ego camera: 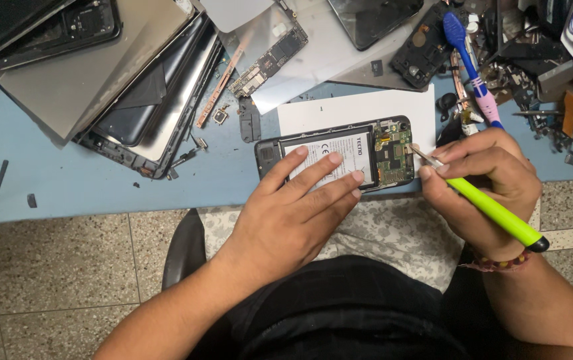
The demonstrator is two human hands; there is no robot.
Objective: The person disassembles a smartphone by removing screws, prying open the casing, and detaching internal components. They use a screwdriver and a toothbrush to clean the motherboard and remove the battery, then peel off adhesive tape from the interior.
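An opened black phone lies on a white sheet at the blue table's front edge, its back off, showing a white-labelled battery and a green circuit board. My left hand rests flat on the battery, fingers spread, pinning the phone down. My right hand grips a bright green screwdriver with a black end cap. Its metal tip touches the circuit board's right edge.
Dismantled tablets and screens crowd the table's back left. A loose circuit board, small parts, a blue and pink toothbrush and phone scrap fill the back right. Tiled floor lies below; my lap is under the table edge.
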